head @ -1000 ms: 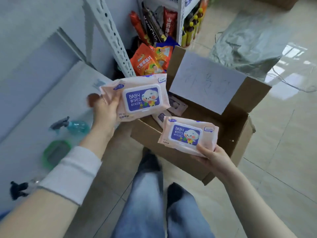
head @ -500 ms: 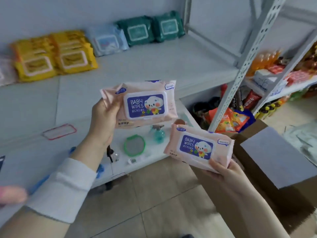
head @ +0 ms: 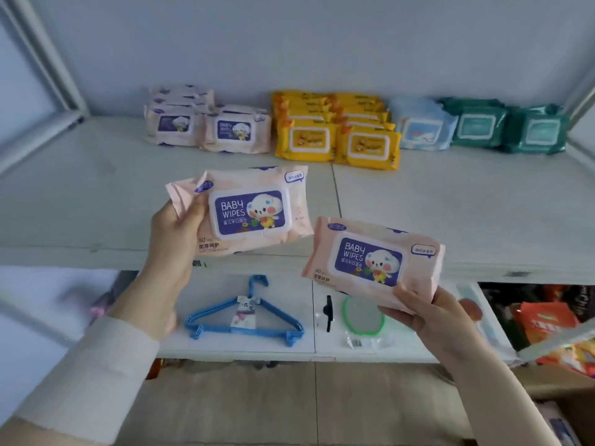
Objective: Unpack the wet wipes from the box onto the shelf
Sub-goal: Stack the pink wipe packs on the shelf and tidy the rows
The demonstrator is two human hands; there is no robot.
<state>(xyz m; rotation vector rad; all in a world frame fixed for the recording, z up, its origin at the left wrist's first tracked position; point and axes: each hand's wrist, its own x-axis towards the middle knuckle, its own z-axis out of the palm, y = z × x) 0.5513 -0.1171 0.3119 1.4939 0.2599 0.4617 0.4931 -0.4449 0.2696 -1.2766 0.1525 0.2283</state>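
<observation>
One glossy pink pillow-shaped wipes pack (head: 254, 210) clasped in left grip (head: 170, 239), second pack (head: 370, 262) clasped in right grip (head: 431, 313), matte shelf (head: 467, 204)

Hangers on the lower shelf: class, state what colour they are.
The hangers are blue, with a white tag; the head view shows them best.

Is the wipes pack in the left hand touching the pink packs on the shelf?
Apart. The head view shows bare shelf between the pack in the left hand and the shelved pink packs.
</observation>
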